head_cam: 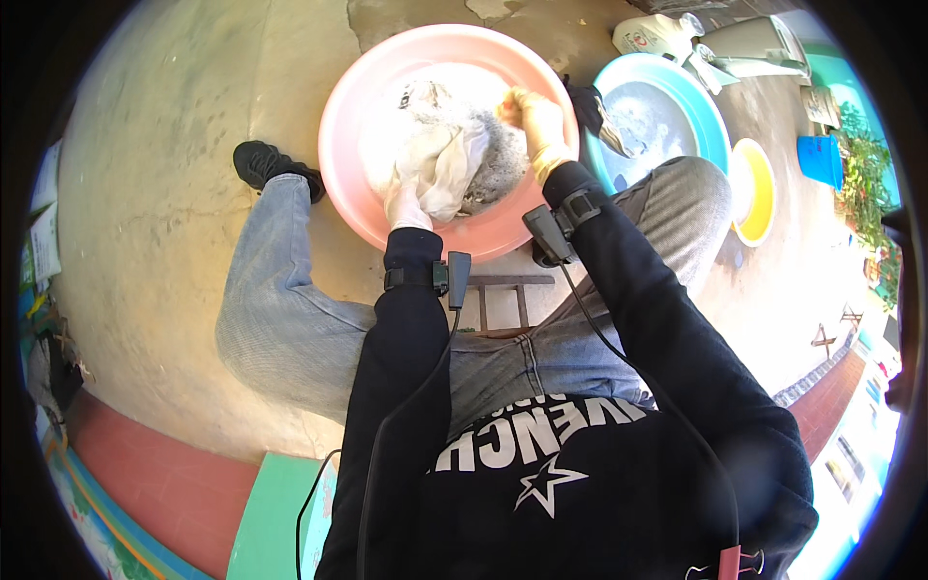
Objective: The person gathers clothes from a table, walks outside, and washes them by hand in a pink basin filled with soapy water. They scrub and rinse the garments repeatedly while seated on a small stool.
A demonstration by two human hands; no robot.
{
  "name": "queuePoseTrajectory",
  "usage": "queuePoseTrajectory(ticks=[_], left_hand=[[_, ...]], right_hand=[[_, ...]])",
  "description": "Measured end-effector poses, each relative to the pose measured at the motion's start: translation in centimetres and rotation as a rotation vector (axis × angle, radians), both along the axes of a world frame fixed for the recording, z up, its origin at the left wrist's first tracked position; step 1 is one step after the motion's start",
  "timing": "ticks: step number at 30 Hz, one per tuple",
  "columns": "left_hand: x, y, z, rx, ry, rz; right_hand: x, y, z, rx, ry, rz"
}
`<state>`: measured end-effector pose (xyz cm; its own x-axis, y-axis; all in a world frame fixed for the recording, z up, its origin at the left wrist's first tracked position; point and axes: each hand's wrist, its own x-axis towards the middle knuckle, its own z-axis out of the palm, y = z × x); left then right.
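A large pink plastic basin (348,174) stands on the floor between my feet. Inside it, wet white cloth (453,170) with a dark printed patch lies bunched in grey, sudsy water (507,156). My left hand (407,203) grips the near left part of this cloth, its fingers partly lost in folds and glare. Over the basin's right side, my right hand (538,122) is raised with its fingers curled. A small orange patch shows at those fingertips; whether it is a held object is unclear.
To the right stands a turquoise basin (714,119) of cloudy water, close to my right shoe (607,127). Beyond it are a yellow basin (763,192), a blue bucket (819,161) and a white plastic jug (656,36). Black cables (413,395) run from both wrists.
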<state>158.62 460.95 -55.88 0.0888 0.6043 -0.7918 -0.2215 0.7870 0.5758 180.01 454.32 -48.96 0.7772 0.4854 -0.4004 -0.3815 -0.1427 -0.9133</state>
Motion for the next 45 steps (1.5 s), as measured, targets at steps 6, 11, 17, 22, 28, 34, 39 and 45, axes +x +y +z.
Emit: queuePoseTrajectory(ticks=[6,11,17,22,28,34,39,45], left_hand=[[-0.8,-0.5,3.2,-0.123,-0.211,-0.067],[-1.4,-0.3,5.3,-0.048,-0.274,0.012],[-2.5,0.8,4.8,0.102,-0.249,0.121],[-1.5,1.9,4.9,0.286,-0.045,0.304],[-1.0,1.2,2.0,0.17,-0.122,0.042],[-0.4,-2.5,-3.5,-0.251,-0.066,-0.221],[1.3,-3.0,-4.6,-0.38,0.021,-0.138],[2.0,-1.0,-5.6,-0.466,-0.057,-0.129]], right_hand=[[-4.9,-3.4,-7.2,-0.524,0.465,0.088],[-9.6,-2.6,-9.3,-0.37,0.965,0.18],[-6.3,-1.6,-7.8,-0.267,0.649,0.034],[-3.1,-1.4,-5.0,-0.205,0.595,0.012],[-3.2,-3.2,-5.4,-0.356,-0.098,0.198],[-4.1,-2.1,-6.8,-0.737,-0.557,0.564],[-3.9,1.1,-5.3,-0.713,-1.369,1.028],[-5.0,2.6,-8.2,-1.024,-1.151,1.62]])
